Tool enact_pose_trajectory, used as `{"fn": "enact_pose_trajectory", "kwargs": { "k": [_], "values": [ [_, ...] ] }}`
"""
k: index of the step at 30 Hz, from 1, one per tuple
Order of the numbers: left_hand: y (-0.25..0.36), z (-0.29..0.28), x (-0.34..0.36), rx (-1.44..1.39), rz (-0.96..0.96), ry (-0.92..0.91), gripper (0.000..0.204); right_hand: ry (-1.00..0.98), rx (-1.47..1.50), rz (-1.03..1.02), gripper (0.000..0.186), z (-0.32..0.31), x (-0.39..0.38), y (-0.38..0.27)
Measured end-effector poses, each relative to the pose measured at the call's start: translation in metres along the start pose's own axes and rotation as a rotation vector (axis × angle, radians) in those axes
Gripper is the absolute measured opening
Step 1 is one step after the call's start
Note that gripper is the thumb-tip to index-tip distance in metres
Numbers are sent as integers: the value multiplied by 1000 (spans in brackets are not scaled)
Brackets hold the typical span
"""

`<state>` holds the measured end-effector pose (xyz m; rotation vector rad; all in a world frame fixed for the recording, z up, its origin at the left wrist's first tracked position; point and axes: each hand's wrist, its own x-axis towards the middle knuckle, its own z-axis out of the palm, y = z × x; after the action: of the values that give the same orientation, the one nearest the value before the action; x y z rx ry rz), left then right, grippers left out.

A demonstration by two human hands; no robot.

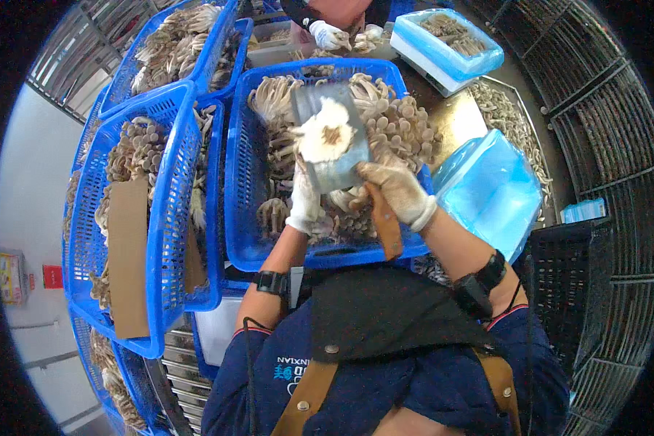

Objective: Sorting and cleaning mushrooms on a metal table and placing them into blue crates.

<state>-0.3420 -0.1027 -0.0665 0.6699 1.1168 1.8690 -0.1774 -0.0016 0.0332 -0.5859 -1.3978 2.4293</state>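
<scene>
Two gloved hands meet over the middle blue crate, which is heaped with brown-capped mushroom clusters. The left hand has its grip closed around a mushroom clump, holding it with the pale, cut-looking base turned up toward the camera. The right hand has its grip closed on the brown wooden handle of a broad cleaver, whose flat blade lies right behind the clump, touching or almost touching it; which, I cannot tell. Judging by the white, fresh face of the base, the trimming of this clump looks well along or done, while the many clusters still piled in the crate below suggest most of the work remains. To the left stand more blue crates full of mushrooms, one with a strip of cardboard lying in it. To the right, near the right forearm, sits a container lined with light blue plastic, with nothing visible in the part that shows; further back another blue-lined tray holds some mushrooms. At the top edge another person's gloved hands work at their own batch.
</scene>
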Motion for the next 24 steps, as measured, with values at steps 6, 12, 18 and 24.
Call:
{"fn": "enact_pose_trajectory", "kwargs": {
  "k": [6, 12, 18, 24],
  "values": [
    [43, 19, -20, 1071, 261, -303, 105, 178, 3, -177, 41, -26, -30, -50],
    [60, 21, 29, 1306, -20, -493, 126, 186, 53, -260, 54, -56, -74, -56],
    [62, 23, 21, 1335, 149, -613, 117, 440, 55, -217, 62, -85, -128, -36],
    [70, 11, 39, 1227, 81, -678, 95, 717, 190, -319, 40, -95, -168, -30]
  ]
}}
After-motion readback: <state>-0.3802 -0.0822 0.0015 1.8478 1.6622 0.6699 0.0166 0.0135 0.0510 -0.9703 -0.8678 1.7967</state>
